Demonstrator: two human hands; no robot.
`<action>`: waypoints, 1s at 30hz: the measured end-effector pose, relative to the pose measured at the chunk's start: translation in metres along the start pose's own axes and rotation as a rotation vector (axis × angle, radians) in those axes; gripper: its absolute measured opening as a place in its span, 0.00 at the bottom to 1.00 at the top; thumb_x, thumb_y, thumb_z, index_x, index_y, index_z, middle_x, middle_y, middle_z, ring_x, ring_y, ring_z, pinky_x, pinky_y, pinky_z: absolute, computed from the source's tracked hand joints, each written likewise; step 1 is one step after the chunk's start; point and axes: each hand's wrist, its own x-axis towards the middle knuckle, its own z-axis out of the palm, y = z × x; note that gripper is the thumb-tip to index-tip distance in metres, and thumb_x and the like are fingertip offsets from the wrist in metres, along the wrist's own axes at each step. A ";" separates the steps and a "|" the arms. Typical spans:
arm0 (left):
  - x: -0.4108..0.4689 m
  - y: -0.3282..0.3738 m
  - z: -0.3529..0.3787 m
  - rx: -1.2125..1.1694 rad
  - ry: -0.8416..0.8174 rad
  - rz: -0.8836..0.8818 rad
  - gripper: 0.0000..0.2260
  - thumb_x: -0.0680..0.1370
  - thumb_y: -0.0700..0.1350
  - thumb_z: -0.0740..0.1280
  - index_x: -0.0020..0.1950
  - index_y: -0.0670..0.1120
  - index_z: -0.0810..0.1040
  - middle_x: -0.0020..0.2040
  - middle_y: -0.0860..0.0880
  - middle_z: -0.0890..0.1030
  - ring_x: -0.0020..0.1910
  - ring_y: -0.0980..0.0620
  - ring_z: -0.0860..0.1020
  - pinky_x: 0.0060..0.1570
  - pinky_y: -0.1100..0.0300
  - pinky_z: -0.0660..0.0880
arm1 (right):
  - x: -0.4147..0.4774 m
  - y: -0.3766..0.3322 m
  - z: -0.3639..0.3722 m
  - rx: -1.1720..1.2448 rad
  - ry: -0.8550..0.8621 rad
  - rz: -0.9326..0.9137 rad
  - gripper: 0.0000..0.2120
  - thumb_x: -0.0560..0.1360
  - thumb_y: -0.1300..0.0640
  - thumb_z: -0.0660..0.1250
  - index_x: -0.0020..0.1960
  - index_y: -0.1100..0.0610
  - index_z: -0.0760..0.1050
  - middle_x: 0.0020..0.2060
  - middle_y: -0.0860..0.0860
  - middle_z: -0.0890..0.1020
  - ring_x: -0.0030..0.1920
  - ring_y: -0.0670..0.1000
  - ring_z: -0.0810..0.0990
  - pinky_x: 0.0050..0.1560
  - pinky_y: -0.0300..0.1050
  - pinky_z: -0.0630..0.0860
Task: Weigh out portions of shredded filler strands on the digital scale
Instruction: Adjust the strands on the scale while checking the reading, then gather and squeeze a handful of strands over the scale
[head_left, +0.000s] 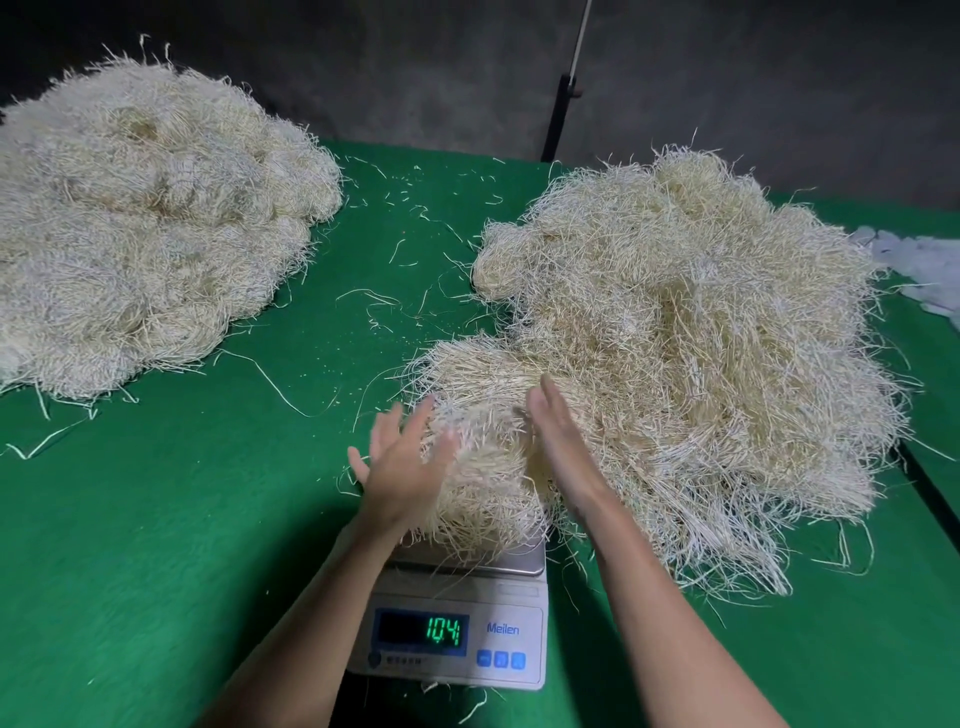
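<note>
Portion of strands (483, 483) sits on the digital scale (457, 618), display 104. Left hand (400, 462) and right hand (561, 441) flank it, both flat and spread, palms pressed to its sides. Large supply heap (701, 338) lies just beyond the right hand; second heap (145, 218) well off past the left.

Green felt-covered table (156, 545) fills the foreground; dark grey wall (415, 78) behind; black stand pole (558, 119) at table's far edge.
</note>
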 end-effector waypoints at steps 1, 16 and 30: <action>-0.001 -0.002 0.006 0.058 -0.063 0.025 0.23 0.81 0.59 0.52 0.76 0.57 0.56 0.77 0.53 0.56 0.76 0.52 0.51 0.67 0.40 0.32 | 0.004 0.002 0.006 -0.049 -0.038 0.035 0.41 0.68 0.24 0.47 0.76 0.40 0.46 0.76 0.44 0.48 0.76 0.51 0.49 0.73 0.63 0.51; 0.004 0.083 -0.026 -1.224 0.037 -0.233 0.19 0.80 0.57 0.57 0.51 0.44 0.79 0.49 0.49 0.82 0.50 0.54 0.80 0.52 0.49 0.75 | -0.001 -0.057 0.037 0.300 0.102 -0.210 0.30 0.72 0.29 0.51 0.72 0.35 0.57 0.72 0.35 0.59 0.67 0.37 0.60 0.64 0.44 0.60; 0.048 0.129 -0.065 -1.536 -0.226 -0.267 0.29 0.75 0.68 0.54 0.63 0.47 0.75 0.58 0.38 0.79 0.54 0.44 0.80 0.54 0.50 0.76 | 0.023 -0.080 0.031 -0.258 0.417 -0.524 0.08 0.79 0.54 0.53 0.55 0.49 0.67 0.51 0.39 0.68 0.50 0.40 0.67 0.53 0.35 0.69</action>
